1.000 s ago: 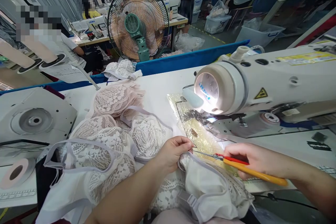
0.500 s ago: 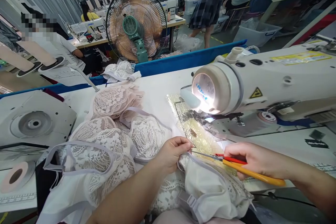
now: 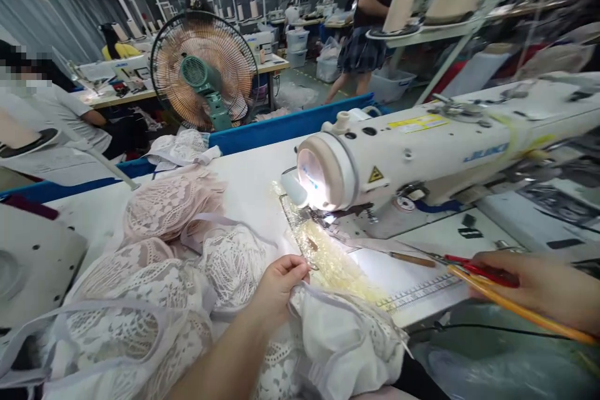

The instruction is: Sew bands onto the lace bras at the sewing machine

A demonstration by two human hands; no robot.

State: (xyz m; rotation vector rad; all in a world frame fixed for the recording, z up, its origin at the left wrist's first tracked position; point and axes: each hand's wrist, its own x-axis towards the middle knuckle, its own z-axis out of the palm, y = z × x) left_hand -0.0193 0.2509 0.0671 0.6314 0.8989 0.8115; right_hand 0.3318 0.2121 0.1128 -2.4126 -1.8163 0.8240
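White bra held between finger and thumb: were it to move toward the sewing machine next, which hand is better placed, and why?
Probably the left hand: it pinches the white bra at its edge, near the sewing machine. The right hand holds scissors off to the right, apart from the bra.

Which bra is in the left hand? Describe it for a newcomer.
From the white JUKI sewing machine, look down past the shiny yellowish sheet to the left hand. The bra held there is the rightmost one. Its smooth white cup faces the camera, while the neighbouring bras look mainly lacy.
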